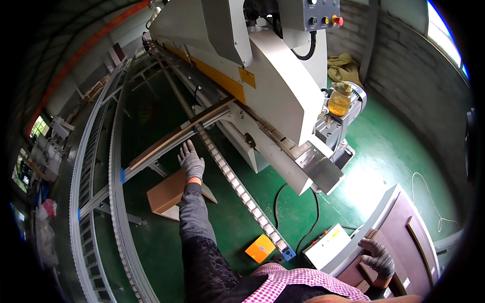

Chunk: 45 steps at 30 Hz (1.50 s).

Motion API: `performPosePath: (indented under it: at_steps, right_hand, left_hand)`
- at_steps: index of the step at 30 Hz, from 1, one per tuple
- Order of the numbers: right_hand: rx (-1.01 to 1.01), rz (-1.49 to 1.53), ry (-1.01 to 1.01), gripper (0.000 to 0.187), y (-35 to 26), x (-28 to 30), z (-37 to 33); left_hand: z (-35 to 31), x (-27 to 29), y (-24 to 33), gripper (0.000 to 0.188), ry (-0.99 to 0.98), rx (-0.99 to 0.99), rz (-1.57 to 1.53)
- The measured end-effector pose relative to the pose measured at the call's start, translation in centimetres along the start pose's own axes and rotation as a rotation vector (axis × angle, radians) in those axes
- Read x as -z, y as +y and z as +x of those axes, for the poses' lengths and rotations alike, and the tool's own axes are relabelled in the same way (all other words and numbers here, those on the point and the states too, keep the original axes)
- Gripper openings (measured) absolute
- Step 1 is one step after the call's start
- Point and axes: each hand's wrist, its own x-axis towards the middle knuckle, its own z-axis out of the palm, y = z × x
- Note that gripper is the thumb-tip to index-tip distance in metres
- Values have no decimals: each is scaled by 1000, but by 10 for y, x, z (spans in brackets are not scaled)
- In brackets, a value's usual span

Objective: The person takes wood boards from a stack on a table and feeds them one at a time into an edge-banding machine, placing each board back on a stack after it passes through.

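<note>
My left hand, in a grey glove, reaches forward with its fingers stretched out and nothing visible in them. Just beyond its fingertips lies a long brown wooden strip, resting across a metal crossbar, its far right end at the large white machine. At the lower right, my right hand, gloved likewise, is over brown strips on a purplish-brown panel. Its fingers look apart and slightly bent; whether they touch the strips is hard to tell.
A roller rail runs between me and the machine. Curved metal conveyor rails stand at left. A brown box-like piece is beneath my left arm. An orange box, a white box and black cables are on the green floor.
</note>
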Motion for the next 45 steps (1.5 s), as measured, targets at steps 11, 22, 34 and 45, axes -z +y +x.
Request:
performPosePath:
  at_steps: [11, 22, 34, 45]
  right_hand:
    - [-107, 117, 25, 66, 17, -18, -8]
    - [-21, -394, -271, 63, 17, -13, 22]
    - [877, -537, -247, 78, 14, -90, 36]
    - [543, -1016, 466, 57, 69, 141, -139]
  left_hand:
    - [92, -36, 0, 98, -163, 3, 76]
    - [63, -90, -53, 80, -333, -378, -195]
    - [-233, 152, -32, 65, -334, -498, -278]
    - [-444, 266, 271, 46, -173, -1557, -430]
